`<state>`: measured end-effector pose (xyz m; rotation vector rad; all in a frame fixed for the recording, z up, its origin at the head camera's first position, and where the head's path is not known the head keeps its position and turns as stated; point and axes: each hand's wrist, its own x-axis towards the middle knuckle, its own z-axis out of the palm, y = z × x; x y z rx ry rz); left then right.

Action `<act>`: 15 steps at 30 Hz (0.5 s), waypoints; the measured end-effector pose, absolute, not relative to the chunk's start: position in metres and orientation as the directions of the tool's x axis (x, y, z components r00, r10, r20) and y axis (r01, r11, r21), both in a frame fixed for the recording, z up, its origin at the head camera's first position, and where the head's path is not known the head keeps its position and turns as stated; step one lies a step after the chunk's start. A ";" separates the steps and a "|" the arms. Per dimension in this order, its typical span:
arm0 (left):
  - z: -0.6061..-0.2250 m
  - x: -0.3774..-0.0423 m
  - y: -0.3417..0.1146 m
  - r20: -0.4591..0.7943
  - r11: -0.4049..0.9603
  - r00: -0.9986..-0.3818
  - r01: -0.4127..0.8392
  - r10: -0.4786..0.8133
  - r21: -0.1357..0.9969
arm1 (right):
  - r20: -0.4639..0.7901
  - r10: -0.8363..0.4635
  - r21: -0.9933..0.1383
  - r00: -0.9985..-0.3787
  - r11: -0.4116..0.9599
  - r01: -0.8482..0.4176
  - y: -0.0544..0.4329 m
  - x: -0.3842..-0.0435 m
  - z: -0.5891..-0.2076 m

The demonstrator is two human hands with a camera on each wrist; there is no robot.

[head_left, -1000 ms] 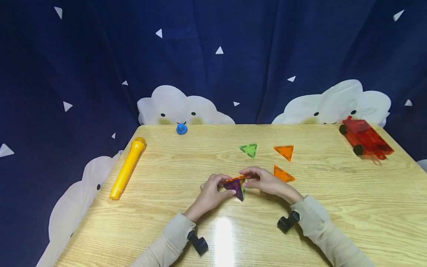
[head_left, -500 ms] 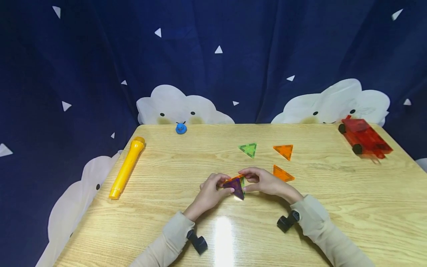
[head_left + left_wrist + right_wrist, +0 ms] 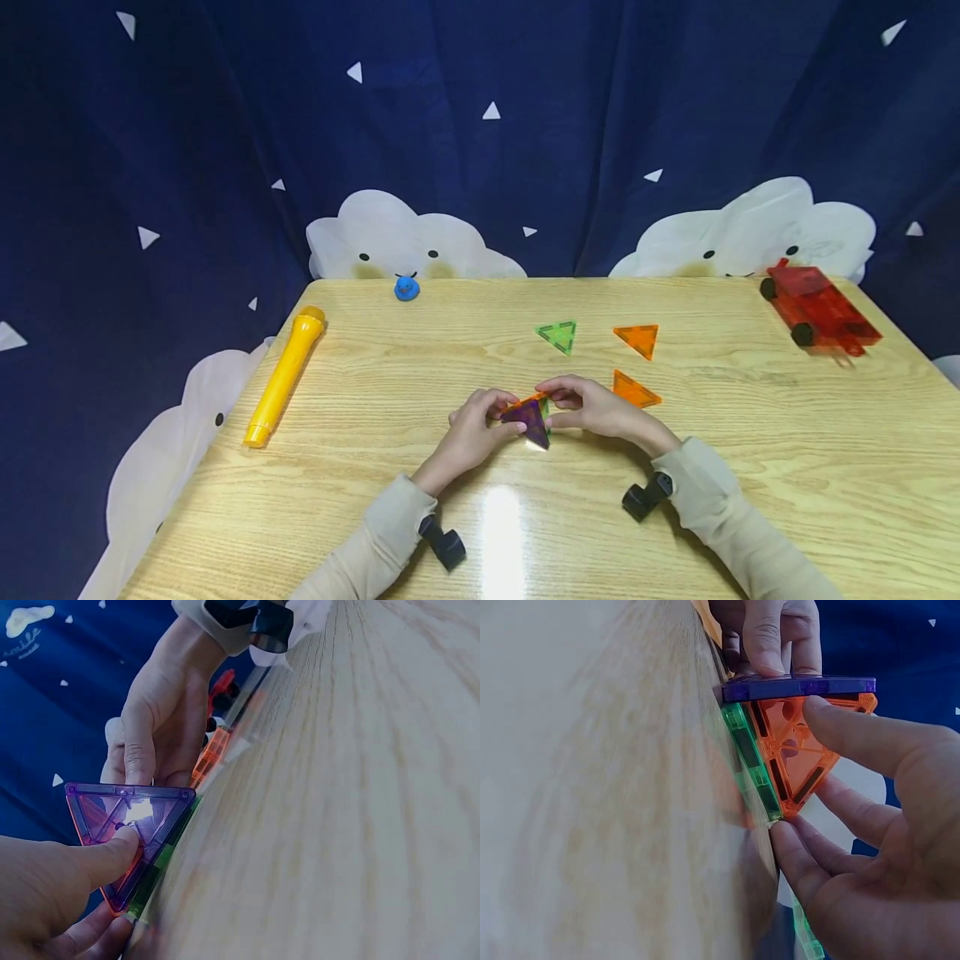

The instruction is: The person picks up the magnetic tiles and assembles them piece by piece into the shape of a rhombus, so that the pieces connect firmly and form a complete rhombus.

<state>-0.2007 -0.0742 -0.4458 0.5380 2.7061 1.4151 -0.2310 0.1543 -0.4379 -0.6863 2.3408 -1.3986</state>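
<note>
Both hands meet at a small pyramid of see-through triangular magnetic tiles. My left hand [image 3: 470,435] pinches it from the left, its thumb on the face of the purple magnetic tile [image 3: 169,806] and fingers behind. From the other side my right hand [image 3: 596,408] grips the orange magnetic tile [image 3: 787,739], thumb on its face near the purple edge. A green magnetic tile [image 3: 751,761] forms the base, low at the tabletop. In the right wrist view the purple, orange and green edges meet closely. The back of the pyramid is partly hidden by fingers.
Beyond the hands lie a loose green tile [image 3: 558,335] and two orange tiles, one farther back [image 3: 639,340] and one beside the right wrist [image 3: 633,390]. A yellow toy microphone [image 3: 285,379] lies left, a blue toy duck [image 3: 407,288] at the back, a red toy car [image 3: 821,308] at back right.
Over the first half second the purple tile shifts slightly and my right thumb slides a little lower. Since then both hands hold almost still around the pyramid.
</note>
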 end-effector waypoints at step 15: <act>-0.442 -0.204 -0.079 0.079 0.530 -0.912 0.302 0.403 0.792 | -0.036 -0.573 -0.915 -0.819 0.349 -0.203 0.155 -0.231 -0.437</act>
